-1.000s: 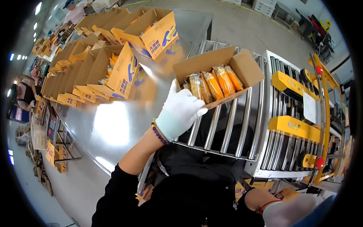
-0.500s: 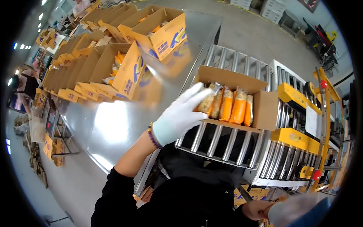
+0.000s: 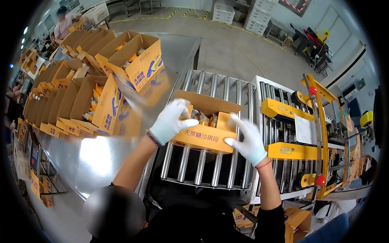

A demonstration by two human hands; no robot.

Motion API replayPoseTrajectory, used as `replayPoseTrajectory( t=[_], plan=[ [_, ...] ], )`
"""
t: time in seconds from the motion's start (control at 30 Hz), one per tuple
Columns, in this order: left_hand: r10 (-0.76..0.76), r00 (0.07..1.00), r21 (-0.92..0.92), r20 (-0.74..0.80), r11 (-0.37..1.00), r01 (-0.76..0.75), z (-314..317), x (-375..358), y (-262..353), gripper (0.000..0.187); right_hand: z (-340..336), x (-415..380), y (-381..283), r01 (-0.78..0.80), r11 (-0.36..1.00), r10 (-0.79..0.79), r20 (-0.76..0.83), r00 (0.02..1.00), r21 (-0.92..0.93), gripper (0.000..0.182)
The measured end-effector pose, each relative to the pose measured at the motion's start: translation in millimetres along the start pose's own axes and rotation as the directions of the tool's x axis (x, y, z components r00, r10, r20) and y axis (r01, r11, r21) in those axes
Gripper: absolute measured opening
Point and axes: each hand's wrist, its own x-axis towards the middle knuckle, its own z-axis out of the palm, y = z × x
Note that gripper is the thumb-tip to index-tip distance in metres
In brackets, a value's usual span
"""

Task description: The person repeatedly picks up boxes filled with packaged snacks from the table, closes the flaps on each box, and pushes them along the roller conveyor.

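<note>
An orange-yellow cardboard carton [image 3: 202,137] with dark printing sits on the rollers in front of me. Its tall back flap [image 3: 206,103] stands up, and wrapped snack packets [image 3: 204,119] show in the opening between the end flaps. My left hand [image 3: 170,122], in a white glove, has its fingers curled on the left end flap. At the opposite end, my gloved right hand [image 3: 248,141] presses its thumb on the printed front panel while its fingers reach behind the right end flap [image 3: 223,121]. The hands hide both ends of the carton.
Rows of open cartons [image 3: 106,106] with packets inside stand on the metal table [image 3: 170,50] at left. The roller conveyor [image 3: 200,166] leads right into a yellow-railed machine [image 3: 289,150]. Another person [image 3: 65,25] stands at far left. White crates [image 3: 259,18] are stacked at the back.
My right hand has come up from the lower right onto the carton's right end. My left hand has shifted from the packets to the left flap. The printed front panel now shows, and the view has turned.
</note>
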Motion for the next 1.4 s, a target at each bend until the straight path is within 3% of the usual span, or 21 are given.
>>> replayPoseTrajectory(
  t=[0.07, 0.13, 0.2, 0.23, 0.33, 0.43, 0.53, 0.67, 0.7, 0.73, 0.8, 0.9, 0.97, 1.03, 1.07, 1.13, 1.2, 1.23, 1.27, 1.33, 1.4],
  plan=[
    [0.44, 0.849, 0.653, -0.292, 0.74, -0.159, 16.9, 18.4, -15.5, 0.053, -6.0, 19.8, -21.4, 0.173, 0.858, -0.271, -0.14, 0.952, -0.484, 0.098],
    [0.485, 0.767, 0.621, -0.42, 0.77, -0.147, 30.3, 12.4, -30.0, 0.06, 7.3, 24.5, -19.8, 0.137, 0.852, -0.287, -0.233, 0.929, -0.505, 0.101],
    [0.054, 0.777, -0.202, -0.627, 0.952, -0.229, 41.1, 13.1, -59.5, 0.062, 26.8, 0.0, -15.4, 0.179, 0.874, -0.292, -0.194, 0.937, -0.451, 0.103],
    [-0.059, 0.912, -0.477, -0.406, 0.865, -0.156, 29.3, 8.9, -62.7, 0.063, 31.3, -15.2, -18.6, 0.174, 0.912, -0.211, -0.061, 0.976, -0.371, 0.101],
    [-0.084, 0.965, -0.435, -0.248, 0.9, -0.034, 29.8, 31.3, -41.2, 0.058, 36.4, -35.7, 2.9, 0.139, 0.863, -0.159, -0.001, 0.987, -0.487, 0.098],
    [-0.017, 0.916, -0.514, -0.401, 0.832, -0.209, 102.0, 72.7, -1.2, 0.045, 17.9, -18.2, 23.6, -0.055, 0.794, -0.005, -0.096, 0.995, -0.605, 0.102],
    [0.171, 0.95, -0.121, -0.26, 0.971, -0.208, 181.1, 80.2, 37.7, 0.047, 3.6, 11.0, 44.7, -0.158, 0.744, 0.067, -0.162, 0.984, -0.649, 0.102],
    [0.243, 0.945, -0.191, 0.218, 0.96, -0.203, 163.3, 56.0, -3.8, 0.057, -8.6, 1.9, 75.6, -0.183, 0.724, -0.01, -0.276, 0.961, -0.665, 0.09],
    [0.168, 0.977, -0.217, 0.134, 0.967, -0.136, 130.4, 28.0, -0.2, 0.057, -11.3, -3.5, 78.8, -0.208, 0.725, -0.005, -0.307, 0.952, -0.657, 0.081],
    [0.267, 0.963, -0.014, -0.036, 0.963, -0.268, 91.1, 10.4, -11.0, 0.058, -11.6, -7.0, 88.1, -0.201, 0.732, -0.009, -0.304, 0.953, -0.651, 0.081],
    [0.302, 0.859, 0.583, -0.414, 0.813, -0.005, -15.7, -34.5, 16.2, 0.044, -12.2, -17.6, 104.7, -0.256, 0.717, -0.057, -0.42, 0.906, -0.649, 0.08],
    [0.524, 0.451, 0.686, -0.723, 0.464, 0.561, -131.2, -90.8, -48.4, 0.033, -15.5, -18.0, 110.3, -0.24, 0.706, -0.098, -0.427, 0.899, -0.666, 0.056],
    [0.137, 0.603, 0.604, -0.786, 0.379, 0.701, -170.0, -113.4, -108.2, 0.025, -5.8, -11.4, 86.6, -0.223, 0.737, -0.012, -0.342, 0.94, -0.638, 0.039],
    [0.036, 0.666, 0.615, -0.745, 0.424, 0.665, -151.3, -94.9, -75.6, 0.028, 46.5, -1.5, 68.7, 0.087, 0.993, -0.062, -0.284, 0.957, 0.078, 0.049],
    [-0.058, 0.732, 0.629, -0.679, 0.468, 0.621, -134.6, -84.7, -53.5, 0.032, 63.9, 0.2, 25.1, 0.123, 0.981, -0.1, -0.15, 0.984, 0.149, 0.052],
    [-0.083, 0.841, 0.661, -0.535, 0.579, 0.477, -107.6, -75.1, -13.3, 0.03, 75.1, 6.9, -54.3, 0.397, 0.908, -0.389, 0.08, 0.918, -0.134, 0.069],
    [0.096, 0.922, -0.027, -0.376, 0.993, -0.114, -101.4, -86.0, -1.3, 0.029, 84.3, 2.8, -87.4, 0.461, 0.874, -0.462, 0.03, 0.886, -0.156, 0.088],
    [0.257, 0.878, 0.114, -0.404, 0.966, -0.231, -102.5, -89.9, 3.7, 0.036, 85.7, 4.6, -90.7, 0.468, 0.85, -0.468, 0.06, 0.882, -0.242, 0.088],
    [0.356, 0.779, 0.333, -0.516, 0.922, -0.2, -102.5, -88.8, -15.0, 0.043, 85.6, 5.6, -89.3, 0.471, 0.82, -0.469, 0.089, 0.878, -0.326, 0.089],
    [0.296, 0.875, 0.282, -0.382, 0.94, -0.195, -105.8, -102.5, -1.3, 0.04, 108.3, 11.8, -47.0, 0.461, 0.806, -0.458, 0.103, 0.883, -0.372, 0.084],
    [-0.02, 1.0, 0.161, -0.018, 0.987, 0.023, -98.2, -88.3, -30.2, 0.041, 95.7, 13.8, -34.3, 0.521, 0.809, -0.506, 0.128, 0.853, -0.274, 0.074]
  ],
)
